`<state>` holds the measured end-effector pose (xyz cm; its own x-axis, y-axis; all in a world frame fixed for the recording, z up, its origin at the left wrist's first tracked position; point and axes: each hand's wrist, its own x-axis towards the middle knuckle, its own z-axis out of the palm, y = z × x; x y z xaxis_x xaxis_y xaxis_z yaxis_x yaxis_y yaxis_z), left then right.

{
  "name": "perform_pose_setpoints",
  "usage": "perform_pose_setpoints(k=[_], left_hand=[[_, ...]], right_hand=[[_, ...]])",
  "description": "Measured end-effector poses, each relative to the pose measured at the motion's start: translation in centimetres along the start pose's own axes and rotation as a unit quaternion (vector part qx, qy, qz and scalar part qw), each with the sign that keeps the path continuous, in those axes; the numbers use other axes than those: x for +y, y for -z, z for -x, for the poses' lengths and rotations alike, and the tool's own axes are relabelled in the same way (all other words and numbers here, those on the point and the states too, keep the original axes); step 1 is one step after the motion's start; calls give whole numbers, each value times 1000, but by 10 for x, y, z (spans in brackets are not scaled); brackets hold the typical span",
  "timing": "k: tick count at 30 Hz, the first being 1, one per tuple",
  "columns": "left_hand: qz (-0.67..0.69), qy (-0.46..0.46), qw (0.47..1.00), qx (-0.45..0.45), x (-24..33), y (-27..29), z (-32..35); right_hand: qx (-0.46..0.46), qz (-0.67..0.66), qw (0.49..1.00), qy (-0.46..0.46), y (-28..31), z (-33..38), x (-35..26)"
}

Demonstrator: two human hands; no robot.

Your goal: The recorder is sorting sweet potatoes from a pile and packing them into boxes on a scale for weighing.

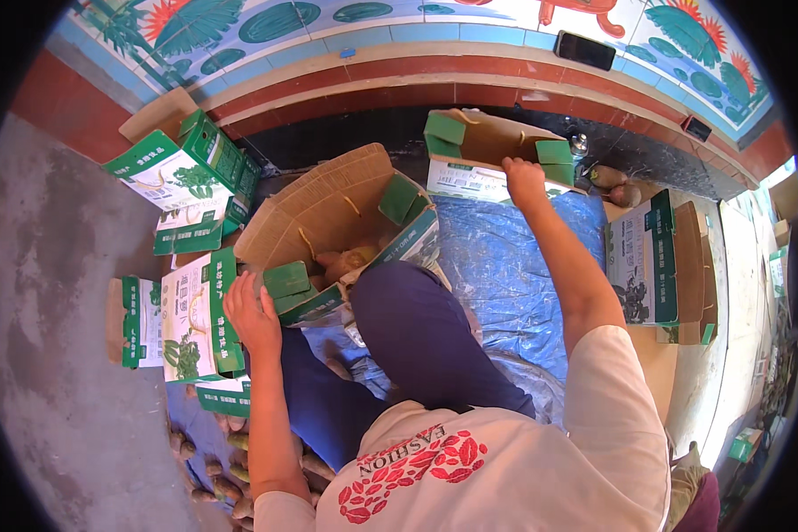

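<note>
My right hand (525, 182) is closed over the near edge of an open cardboard box (470, 180), white and green outside, brown inside, by the wall. My left hand (253, 316) rests with fingers stretched out against the green side of another printed box (197, 321). Between my hands, next to my bent knee, a larger open box (315, 191) has its brown flap raised and green end flaps folded out. Several brownish root vegetables (350, 259) lie in it, partly hidden by its near wall and my knee.
More printed boxes (182, 168) are stacked at the left, another box (645, 257) stands at the right. Blue sheeting (514, 275) covers the floor. Loose root vegetables (226, 486) lie at lower left, others (614, 182) by the wall. A phone (585, 50) lies on the ledge.
</note>
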<state>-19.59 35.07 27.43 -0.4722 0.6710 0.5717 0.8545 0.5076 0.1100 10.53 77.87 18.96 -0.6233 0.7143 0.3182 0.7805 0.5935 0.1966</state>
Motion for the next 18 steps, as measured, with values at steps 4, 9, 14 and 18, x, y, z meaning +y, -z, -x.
perform_pose_setpoints(k=[4, 9, 14, 18], left_hand=[[27, -1, 1000, -4, 0, 6, 1], [72, -23, 996, -41, 3, 23, 6], [93, -71, 990, -78, 10, 31, 5], [92, -76, 989, -86, 5, 31, 6]], right_hand=[[11, -37, 999, -15, -8, 8, -15], [39, -23, 999, -7, -4, 9, -16], [75, -48, 996, 26, 5, 22, -18], [49, -52, 997, 8, 9, 29, -25]])
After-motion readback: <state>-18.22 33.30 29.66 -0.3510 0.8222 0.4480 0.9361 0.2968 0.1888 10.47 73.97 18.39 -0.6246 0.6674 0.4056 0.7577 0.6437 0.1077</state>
